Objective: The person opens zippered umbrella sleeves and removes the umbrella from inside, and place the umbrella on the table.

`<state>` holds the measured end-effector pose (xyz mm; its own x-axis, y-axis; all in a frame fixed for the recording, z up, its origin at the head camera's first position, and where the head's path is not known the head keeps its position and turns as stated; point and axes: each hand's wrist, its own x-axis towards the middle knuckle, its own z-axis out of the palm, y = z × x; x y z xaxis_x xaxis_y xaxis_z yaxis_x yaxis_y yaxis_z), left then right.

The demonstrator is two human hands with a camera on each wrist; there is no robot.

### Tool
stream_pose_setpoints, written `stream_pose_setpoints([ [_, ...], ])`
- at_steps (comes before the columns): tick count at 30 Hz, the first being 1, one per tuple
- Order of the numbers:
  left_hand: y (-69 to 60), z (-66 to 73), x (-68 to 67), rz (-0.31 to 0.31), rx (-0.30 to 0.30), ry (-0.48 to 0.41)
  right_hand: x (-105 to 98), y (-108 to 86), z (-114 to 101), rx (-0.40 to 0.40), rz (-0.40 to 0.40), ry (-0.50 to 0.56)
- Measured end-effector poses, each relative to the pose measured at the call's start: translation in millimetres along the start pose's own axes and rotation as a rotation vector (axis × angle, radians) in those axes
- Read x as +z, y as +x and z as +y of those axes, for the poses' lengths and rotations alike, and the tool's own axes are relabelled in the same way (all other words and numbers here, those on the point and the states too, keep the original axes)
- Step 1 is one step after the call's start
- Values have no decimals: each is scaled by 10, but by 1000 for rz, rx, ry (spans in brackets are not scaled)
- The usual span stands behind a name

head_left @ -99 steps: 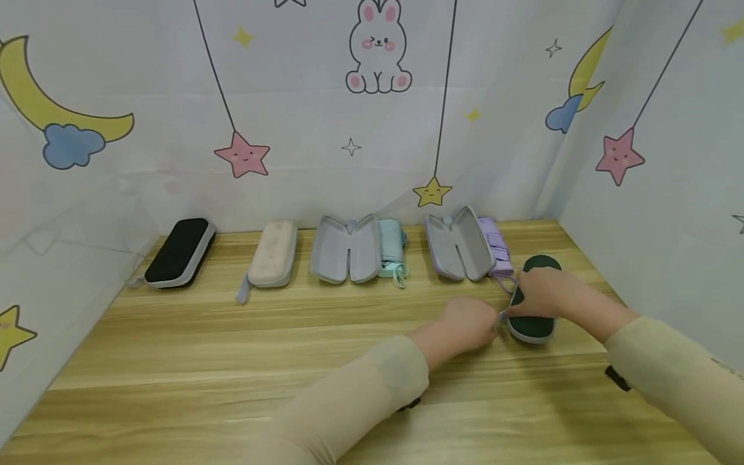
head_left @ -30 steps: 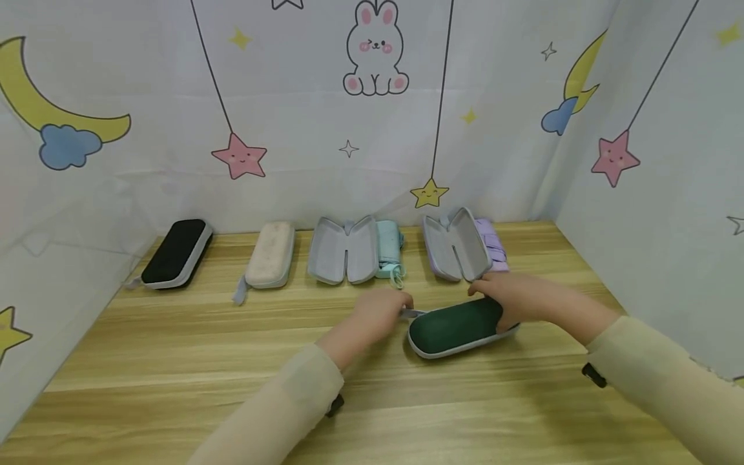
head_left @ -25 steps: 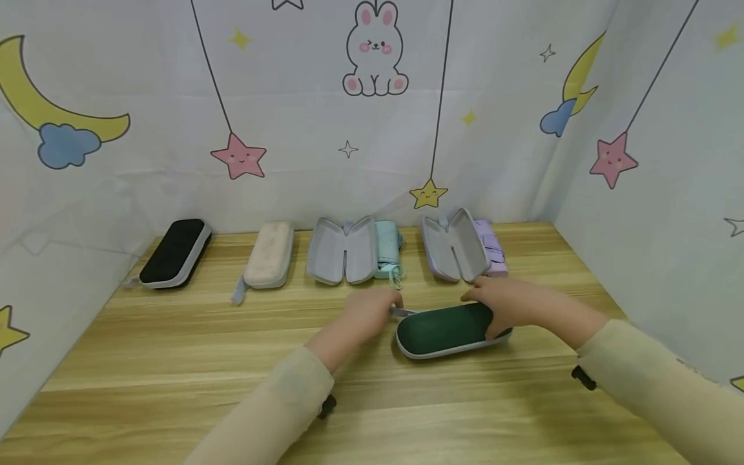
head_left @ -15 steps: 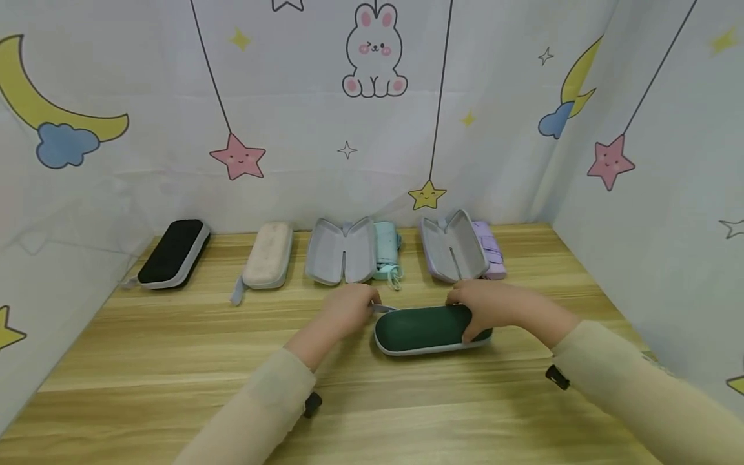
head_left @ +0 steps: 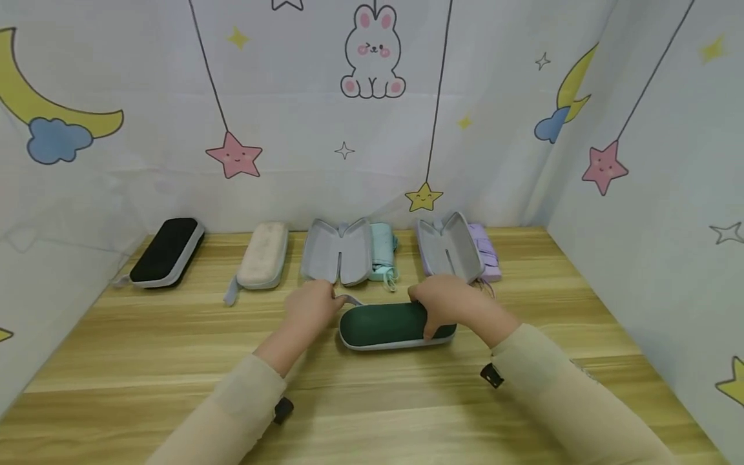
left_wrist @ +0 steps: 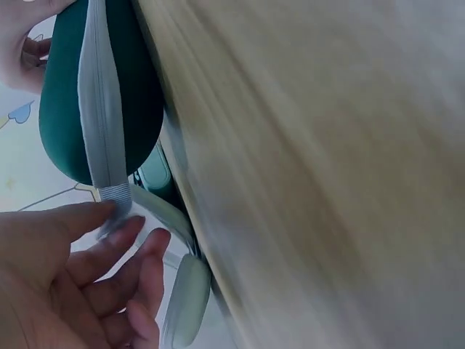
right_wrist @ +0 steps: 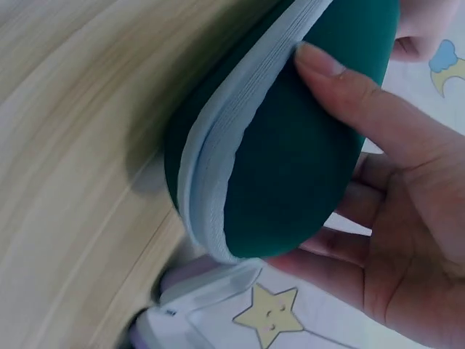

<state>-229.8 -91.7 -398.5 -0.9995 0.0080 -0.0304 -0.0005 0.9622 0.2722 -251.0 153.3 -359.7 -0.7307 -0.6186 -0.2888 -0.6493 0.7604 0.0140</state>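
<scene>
One dark green case [head_left: 380,323] sits near the middle of the bench [head_left: 378,407], its long side roughly parallel to the far edge. The right hand [head_left: 447,302] grasps its right end, thumb on the near side and fingers over the far side. The left hand [head_left: 309,309] pinches the grey tab [head_left: 351,299] at the other end between thumb and fingers. The pale zip [right_wrist: 236,109] runs closed in the wrist views; whether the case bears fully on the bench, I cannot tell.

Along the far edge, a black case [head_left: 165,252] occupies the far left corner, then a closed beige case [head_left: 264,255]. Next stands an open grey-lined case [head_left: 356,248] with a mint bundle [head_left: 382,244] beside it. Towards the far right corner, an open purple case [head_left: 463,248] stands beside a lilac bundle [head_left: 485,250].
</scene>
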Motion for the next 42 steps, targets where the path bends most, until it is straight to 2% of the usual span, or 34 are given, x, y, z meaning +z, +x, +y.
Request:
stream_pose_setpoints([
  [3, -15, -58, -22, -11, -19, -2, -19, 27, -69, 6, 17, -32],
  [5, -17, -98, -37, -30, -12, -69, -32, 39, -95, 9, 21, -55],
  [11, -8, -214, -36, -88, -5, -438, -59, 54, -135, 3, 11, -121],
  [16, 37, -218, 55, -178, 14, -739, -65, 43, -163, 5, 6, -154],
  [20, 72, -190, 138, -253, 13, -918, -96, 39, -195, 0, -8, -169],
  [23, 102, -171, 176, -305, 46, -985, -112, 39, -209, -3, -17, -179],
  [25, 131, -167, 187, -331, 70, -985, -108, 40, -211, -3, -17, -189],
  [30, 197, -198, 177, -344, 95, -897, -81, 38, -220, -3, -6, -201],
  [37, 191, -270, 133, -358, 136, -847, -48, 27, -239, -3, -2, -193],
  [40, 175, -282, 93, -344, 180, -758, -42, 17, -242, 5, -2, -190],
  [42, 164, -284, 59, -323, 238, -652, -37, 18, -241, 7, 0, -191],
])
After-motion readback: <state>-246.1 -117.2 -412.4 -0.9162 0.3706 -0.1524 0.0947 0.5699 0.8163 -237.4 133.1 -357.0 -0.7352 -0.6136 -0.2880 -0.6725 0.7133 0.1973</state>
